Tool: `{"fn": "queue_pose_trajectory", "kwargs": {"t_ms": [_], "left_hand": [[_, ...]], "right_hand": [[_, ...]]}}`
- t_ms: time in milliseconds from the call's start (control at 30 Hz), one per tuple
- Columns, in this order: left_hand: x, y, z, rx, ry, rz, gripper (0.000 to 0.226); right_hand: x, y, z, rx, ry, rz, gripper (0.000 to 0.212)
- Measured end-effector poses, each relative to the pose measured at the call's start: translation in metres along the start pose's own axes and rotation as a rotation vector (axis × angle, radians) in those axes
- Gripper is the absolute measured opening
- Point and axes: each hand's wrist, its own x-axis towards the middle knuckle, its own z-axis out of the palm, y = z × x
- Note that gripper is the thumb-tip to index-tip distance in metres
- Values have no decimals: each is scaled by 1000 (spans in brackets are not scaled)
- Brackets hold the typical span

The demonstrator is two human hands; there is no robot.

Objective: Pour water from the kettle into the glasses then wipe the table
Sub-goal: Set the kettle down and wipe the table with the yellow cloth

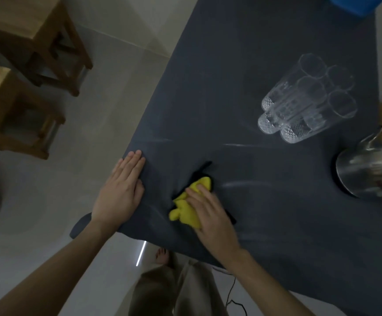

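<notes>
**Wiping Under Way Near the Table's Front Edge**

On the dark blue-grey cloth-covered table point(265, 42), the right hand point(210, 212) lies flat with fingers spread, pressing down a crumpled yellow cleaning cloth with a black underside point(188, 207). Left of that cloth, the left hand point(121, 190) rests palm down at the table's edge, fingers pressed together, apparently steadying the covering. Pale streaks point(242, 184) run across the surface just right of and beyond the cloth. Farther off to the cloth's upper right stands a cluster of clear cut-pattern drinking glasses point(306, 101), and to its right a shiny steel kettle point(372, 169), spout pointing away. The unwiped stretch seems to lie rightward, so the right hand is the nearer one for the next stroke.
</notes>
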Motion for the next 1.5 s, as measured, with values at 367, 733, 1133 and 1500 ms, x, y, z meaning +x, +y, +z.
{"fn": "queue_pose_trajectory", "kwargs": {"t_ms": [367,733,1133,1500], "left_hand": [[0,-1,-1,1,-12,-30,53],[-1,-1,-3,69,-31,-58,54],[1,-3,-3,16,-32,-31,54],[1,-2,-4,-18,-6,-36,52]], "right_hand": [[-25,97,-53,-165,-88,-144,70],[51,83,-38,123,84,196,59],[104,50,-10,-20,9,-208,61],[182,94,-31,155,179,232,48]]}}
